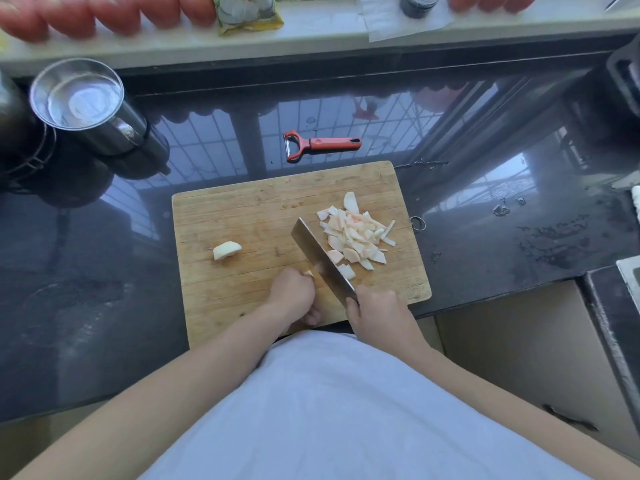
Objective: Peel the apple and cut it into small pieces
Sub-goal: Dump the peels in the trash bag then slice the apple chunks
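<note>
Right hand (379, 311): gripped the cleaver (320, 259) handle.
Left hand (294, 294): fingers curled, pinning an apple piece (309, 273) against the blade.
Cut pieces (356, 233): heaped near the cutting board (235, 216)'s right edge.
Apple chunk (227, 250): by its left edge.

We see a plain white top (346, 410) filling the lower middle of the frame, smooth, with no print or markings that we can make out. Both forearms are bare from the bottom corners up to the left hand (294, 296) and right hand (377, 313); no sleeves reach them.
</note>
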{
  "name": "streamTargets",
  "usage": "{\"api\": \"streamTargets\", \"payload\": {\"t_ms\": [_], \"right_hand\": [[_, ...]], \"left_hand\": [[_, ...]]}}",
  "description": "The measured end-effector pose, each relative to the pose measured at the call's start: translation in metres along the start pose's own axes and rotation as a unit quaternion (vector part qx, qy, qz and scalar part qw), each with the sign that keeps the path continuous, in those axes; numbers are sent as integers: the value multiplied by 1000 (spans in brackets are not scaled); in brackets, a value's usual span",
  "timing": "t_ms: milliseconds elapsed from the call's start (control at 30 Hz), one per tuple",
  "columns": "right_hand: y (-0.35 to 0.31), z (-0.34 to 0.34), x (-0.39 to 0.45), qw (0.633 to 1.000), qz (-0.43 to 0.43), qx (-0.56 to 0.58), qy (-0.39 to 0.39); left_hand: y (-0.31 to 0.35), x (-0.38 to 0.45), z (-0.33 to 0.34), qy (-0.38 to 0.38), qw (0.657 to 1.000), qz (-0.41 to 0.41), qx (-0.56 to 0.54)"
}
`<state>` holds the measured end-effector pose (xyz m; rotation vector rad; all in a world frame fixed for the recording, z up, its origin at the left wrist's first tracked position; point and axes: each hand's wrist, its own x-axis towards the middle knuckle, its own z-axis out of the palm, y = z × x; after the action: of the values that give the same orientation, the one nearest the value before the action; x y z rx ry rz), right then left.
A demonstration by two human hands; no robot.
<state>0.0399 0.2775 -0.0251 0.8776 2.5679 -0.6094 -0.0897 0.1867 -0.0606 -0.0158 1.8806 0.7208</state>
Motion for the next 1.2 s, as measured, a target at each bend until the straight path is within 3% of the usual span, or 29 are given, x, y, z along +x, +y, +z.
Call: {"api": "streamTargets", "payload": {"t_ms": [67,200,333,467,667,833,1200], "right_hand": [[-1,1,-3,1000,0,-23,-21],[0,5,-8,997,-3,-62,-41],[-10,10,5,993,-21,-97,-57],[-22,7,23,998,-35,-51,0],[-3,2,2,998,-44,-25,23],[6,10,-11,998,-23,-57,-22],[-1,9,-12,991,-27,-123,-37]], "left_hand": [[1,-4,2,5,997,-15,-79],[-5,-3,4,5,996,5,-93],[-6,0,3,-1,996,4,-88],[-4,-7,2,1,998,15,-69],[-2,-6,3,-4,997,7,-70],[-1,-7,3,-11,997,8,-80],[4,-18,0,8,999,26,-26]]}}
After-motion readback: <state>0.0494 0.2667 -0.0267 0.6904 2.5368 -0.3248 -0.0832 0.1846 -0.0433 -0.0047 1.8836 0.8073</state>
